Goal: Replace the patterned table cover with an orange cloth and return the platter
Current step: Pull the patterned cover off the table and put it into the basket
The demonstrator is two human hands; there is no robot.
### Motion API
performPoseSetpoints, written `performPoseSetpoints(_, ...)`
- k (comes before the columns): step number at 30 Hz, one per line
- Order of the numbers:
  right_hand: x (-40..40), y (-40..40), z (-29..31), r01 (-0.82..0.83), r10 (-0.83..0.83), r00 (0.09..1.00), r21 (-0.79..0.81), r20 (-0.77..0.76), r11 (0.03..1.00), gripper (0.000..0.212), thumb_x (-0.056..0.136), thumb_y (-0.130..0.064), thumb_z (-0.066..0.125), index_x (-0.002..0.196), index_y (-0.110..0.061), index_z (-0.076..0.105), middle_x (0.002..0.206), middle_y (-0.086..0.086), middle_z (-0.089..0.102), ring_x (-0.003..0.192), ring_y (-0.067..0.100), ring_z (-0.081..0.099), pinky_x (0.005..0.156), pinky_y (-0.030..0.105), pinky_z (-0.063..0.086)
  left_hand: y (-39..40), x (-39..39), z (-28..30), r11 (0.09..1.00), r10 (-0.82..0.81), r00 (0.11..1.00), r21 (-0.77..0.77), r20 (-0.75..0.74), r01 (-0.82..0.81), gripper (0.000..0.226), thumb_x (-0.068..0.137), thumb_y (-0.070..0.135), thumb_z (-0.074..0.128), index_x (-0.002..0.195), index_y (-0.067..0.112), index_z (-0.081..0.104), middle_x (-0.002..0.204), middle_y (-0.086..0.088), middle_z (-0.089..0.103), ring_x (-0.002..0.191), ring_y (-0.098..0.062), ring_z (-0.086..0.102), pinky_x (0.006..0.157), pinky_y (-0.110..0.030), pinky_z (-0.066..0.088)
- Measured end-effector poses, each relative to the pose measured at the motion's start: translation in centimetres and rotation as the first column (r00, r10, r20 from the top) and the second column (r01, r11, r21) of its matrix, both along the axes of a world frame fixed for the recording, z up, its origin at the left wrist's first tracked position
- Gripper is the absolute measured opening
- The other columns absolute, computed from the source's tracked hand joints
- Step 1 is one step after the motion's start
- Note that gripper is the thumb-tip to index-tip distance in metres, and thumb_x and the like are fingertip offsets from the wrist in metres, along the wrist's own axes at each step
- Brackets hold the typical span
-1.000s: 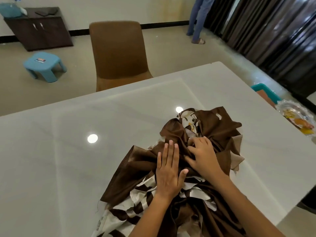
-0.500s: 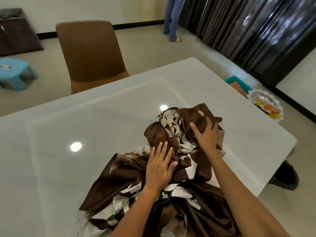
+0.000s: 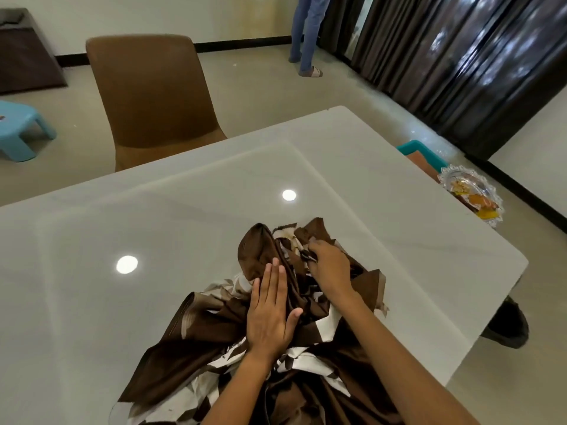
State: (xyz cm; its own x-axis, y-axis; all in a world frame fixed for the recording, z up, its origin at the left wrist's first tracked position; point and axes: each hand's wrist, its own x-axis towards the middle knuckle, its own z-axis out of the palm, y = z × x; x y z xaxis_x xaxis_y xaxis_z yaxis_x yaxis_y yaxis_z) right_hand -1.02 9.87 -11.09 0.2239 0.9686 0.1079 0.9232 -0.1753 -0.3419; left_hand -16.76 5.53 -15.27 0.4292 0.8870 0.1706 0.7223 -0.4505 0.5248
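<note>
Right, patterned cover (image 3: pixel 245 348) is bunched under our fingers on the table (image 3: pixel 92 271): left hand (image 3: pixel 270 314) presses flat, right hand (image 3: pixel 329 265) pinches a fold. We should gather inward, lift clear.

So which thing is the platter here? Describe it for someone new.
Start at the white table and look past its right edge. The platter sits there beside a teal bin: clear, with a frilly rim and yellow-orange pieces on it.
</note>
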Motion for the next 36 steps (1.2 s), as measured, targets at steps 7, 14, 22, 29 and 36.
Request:
performPoseSetpoints(7, -3.5, -10.0, -0.4, -0.240, 0.240, 0.971, -0.013, -0.023, 0.971, 0.030, 0.081, -0.020, 0.042, 0.094, -0.014, 0.068, 0.109, 0.003, 0.061, 0.107, 0.020, 0.052, 0.098, 0.050, 0.043, -0.3, -0.4, 0.1, 0.989, -0.129, 0.987, 0.085, 0.091, 0.122, 0.064, 0.097, 0.053, 0.002, 0.152, 0.020, 0.011, 0.160, 0.000, 0.003, 0.147, -0.019, 0.006, 0.118, -0.036, 0.000)
performPoseSetpoints(14, -2.0, -15.1, 1.0, 0.019, -0.005, 0.998, 0.195, -0.070, 0.981, 0.045, 0.090, -0.049, 0.050, 0.126, -0.025, 0.060, 0.145, -0.003, 0.044, 0.141, 0.013, 0.027, 0.116, 0.048, 0.018, 0.5, -0.4, -0.4, 0.963, -0.256, 0.966, 0.078, -0.043, 0.259, 0.064, 0.101, 0.046, 0.005, 0.141, 0.015, 0.044, 0.153, -0.003, 0.031, 0.144, -0.020, 0.021, 0.117, -0.040, 0.014)
performPoseSetpoints(22, -4.1, -17.7, -1.4, 0.388, -0.330, 0.759, -0.017, -0.561, 0.921, 0.113, 0.071, -0.055, 0.074, 0.149, -0.035, -0.006, 0.159, -0.004, -0.001, 0.146, 0.012, 0.003, 0.117, 0.044, 0.022, -0.1, -0.2, -0.5, 0.973, -0.204, 0.977, 0.097, -0.064, 0.210, 0.057, 0.102, 0.040, 0.010, 0.142, 0.015, 0.042, 0.153, -0.004, 0.031, 0.144, -0.021, 0.020, 0.116, -0.042, 0.015)
performPoseSetpoints(29, -6.0, -13.4, 0.0, 0.259, -0.072, 0.875, 0.338, -0.479, 0.905, 0.085, 0.077, 0.015, 0.063, 0.146, -0.019, 0.027, 0.149, 0.002, 0.037, 0.138, 0.009, 0.034, 0.110, 0.020, 0.032, 0.4, -0.4, -1.4, 0.991, -0.085, 0.996, 0.110, 0.028, 0.081, 0.051, 0.103, 0.037, 0.009, 0.143, 0.015, 0.031, 0.150, -0.005, 0.036, 0.141, -0.021, 0.026, 0.116, -0.041, 0.014)
performPoseSetpoints(36, -4.4, -10.2, 0.4, -0.124, 0.245, 0.911, 0.345, -0.333, 0.930, 0.067, 0.082, -0.015, 0.054, 0.143, -0.004, 0.029, 0.155, 0.014, 0.020, 0.145, 0.029, 0.016, 0.114, 0.054, 0.022, 0.6, -0.2, -2.1, 0.990, -0.032, 0.992, 0.141, 0.124, 0.014, 0.045, 0.104, 0.029, 0.012, 0.144, 0.015, 0.026, 0.147, -0.004, 0.041, 0.140, -0.015, 0.027, 0.115, -0.038, 0.015)
